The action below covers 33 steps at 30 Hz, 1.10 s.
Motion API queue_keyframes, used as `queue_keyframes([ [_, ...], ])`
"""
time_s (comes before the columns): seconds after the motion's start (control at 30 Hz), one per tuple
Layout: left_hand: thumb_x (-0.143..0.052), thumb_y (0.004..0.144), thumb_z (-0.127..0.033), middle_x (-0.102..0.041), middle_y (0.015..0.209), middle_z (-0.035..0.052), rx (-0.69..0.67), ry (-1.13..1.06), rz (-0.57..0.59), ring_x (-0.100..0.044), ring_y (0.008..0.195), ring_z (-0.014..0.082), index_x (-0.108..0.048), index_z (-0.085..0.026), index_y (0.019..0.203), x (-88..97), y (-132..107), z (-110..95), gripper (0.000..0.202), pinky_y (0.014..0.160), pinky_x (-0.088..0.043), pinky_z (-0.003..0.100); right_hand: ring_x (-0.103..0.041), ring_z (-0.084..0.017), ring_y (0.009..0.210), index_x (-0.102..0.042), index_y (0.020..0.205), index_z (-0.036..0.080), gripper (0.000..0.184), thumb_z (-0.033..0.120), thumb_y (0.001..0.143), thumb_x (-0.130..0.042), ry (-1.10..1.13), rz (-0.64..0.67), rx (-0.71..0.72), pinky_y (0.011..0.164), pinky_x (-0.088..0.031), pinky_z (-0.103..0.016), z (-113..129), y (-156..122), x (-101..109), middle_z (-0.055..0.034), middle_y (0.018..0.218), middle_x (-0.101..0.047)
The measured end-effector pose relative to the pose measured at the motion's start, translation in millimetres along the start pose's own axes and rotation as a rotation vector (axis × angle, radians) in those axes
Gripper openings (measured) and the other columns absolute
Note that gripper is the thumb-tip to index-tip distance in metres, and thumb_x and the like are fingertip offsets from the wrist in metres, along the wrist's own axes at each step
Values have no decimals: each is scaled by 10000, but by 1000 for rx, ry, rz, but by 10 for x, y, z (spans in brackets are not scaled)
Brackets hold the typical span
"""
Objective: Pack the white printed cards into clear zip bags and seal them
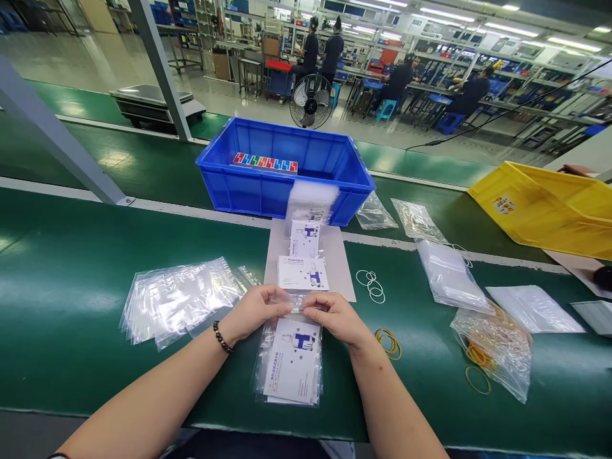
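My left hand (258, 311) and my right hand (332, 313) pinch the top edge of a clear zip bag (313, 363) between thumbs and fingers, a short gap apart. Inside that bag lies a white printed leaflet (292, 358) with a purple bottle picture; the bag rests flat near the table's front edge. Just beyond my fingertips sits a stack of matching leaflets (303, 273). Another leaflet (305, 239) lies farther back, by a pile of clear bags (312, 197) leaning on the blue bin. To the left, several flat clear zip bags (179, 303) are fanned out.
The blue bin (287, 199) holds a strip of coloured labels (264, 162). White rubber bands (371, 287) and yellow rubber bands (389, 344) lie right of my hands. Farther right are bagged bundles (452, 280), a bag of yellow bands (495, 347) and a yellow bin (540, 207). A metal post (62, 131) stands left.
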<state>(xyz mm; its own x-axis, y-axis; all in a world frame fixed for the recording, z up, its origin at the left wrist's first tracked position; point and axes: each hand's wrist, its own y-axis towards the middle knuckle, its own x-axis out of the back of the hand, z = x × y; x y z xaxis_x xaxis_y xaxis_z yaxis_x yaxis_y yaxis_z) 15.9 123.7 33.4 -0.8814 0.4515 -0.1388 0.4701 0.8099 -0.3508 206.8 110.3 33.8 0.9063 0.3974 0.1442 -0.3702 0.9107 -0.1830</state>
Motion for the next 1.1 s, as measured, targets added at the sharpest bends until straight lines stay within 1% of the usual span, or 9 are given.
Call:
queue_keyframes([
  [0.13, -619, 641, -337, -507, 521, -32, -13, 78, -49, -438, 452, 64, -540, -120, 591, -14, -10, -25, 236, 460, -375, 199, -431, -81, 542, -600, 879, 162, 258, 268, 648, -641, 80, -58, -24, 516, -371, -215, -3, 1, -44, 39, 622, -464],
  [0.33, -611, 641, -302, -524, 570, -25, -76, 125, -86, -448, 496, 73, -545, -128, 592, -17, -19, -25, 192, 482, -367, 194, -408, -80, 524, -526, 602, 147, 158, 273, 682, -579, 4, -104, -29, 486, -338, -209, -20, 23, -86, 26, 578, -477],
  [0.53, -595, 655, -290, -523, 565, -23, -39, 94, -41, -462, 489, 78, -550, -125, 610, -58, -24, -24, 177, 460, -370, 190, -430, -98, 561, -518, 609, 158, 136, 246, 712, -525, -184, -142, 58, 531, -352, -224, 32, 28, -175, 14, 603, -503],
  [0.67, -563, 668, -258, -546, 572, -9, -61, 194, -52, -500, 527, 102, -545, -125, 577, -109, -16, -9, 163, 490, -396, 207, -444, -106, 566, -499, 588, 166, 149, 213, 729, -501, -297, -130, 116, 541, -355, -229, 55, 24, -226, 9, 604, -515],
  [0.8, -535, 713, -307, -630, 789, 42, -158, 492, -91, -567, 728, 166, -604, -147, 747, -64, -80, -98, 177, 625, -440, 255, -480, -126, 609, -493, 598, 177, 171, 199, 766, -472, -433, -153, 221, 582, -378, -246, 53, 26, -189, 0, 623, -517],
  [0.9, -431, 791, -357, -628, 869, 59, -204, 881, -279, -563, 789, 189, -582, -173, 867, 85, -202, -228, 249, 672, -421, 282, -514, -153, 691, -531, 684, 184, 86, 207, 762, -501, -506, -276, 334, 637, -406, -271, 23, 38, -155, -24, 709, -542],
  [0.97, -341, 827, -385, -622, 730, 61, -73, 1111, -356, -565, 681, 196, -569, -170, 768, 220, -283, -275, 319, 595, -395, 281, -520, -172, 741, -542, 759, 184, 35, 215, 750, -529, -554, -422, 408, 665, -416, -292, -6, 47, -151, -41, 762, -550],
  [1.03, -367, 804, -440, -615, 658, 75, 112, 1273, -340, -567, 633, 219, -551, -166, 684, 354, -337, -248, 351, 539, -364, 278, -517, -177, 737, -533, 761, 186, 33, 214, 762, -516, -596, -529, 456, 663, -417, -300, -34, 54, -156, -43, 751, -551],
  [1.1, -435, 764, -434, -633, 713, 107, 218, 1359, -297, -582, 678, 252, -552, -158, 689, 464, -355, -161, 309, 529, -348, 278, -510, -167, 693, -514, 702, 190, 91, 200, 786, -478, -621, -551, 479, 636, -412, -294, -54, 55, -164, -33, 698, -544],
])
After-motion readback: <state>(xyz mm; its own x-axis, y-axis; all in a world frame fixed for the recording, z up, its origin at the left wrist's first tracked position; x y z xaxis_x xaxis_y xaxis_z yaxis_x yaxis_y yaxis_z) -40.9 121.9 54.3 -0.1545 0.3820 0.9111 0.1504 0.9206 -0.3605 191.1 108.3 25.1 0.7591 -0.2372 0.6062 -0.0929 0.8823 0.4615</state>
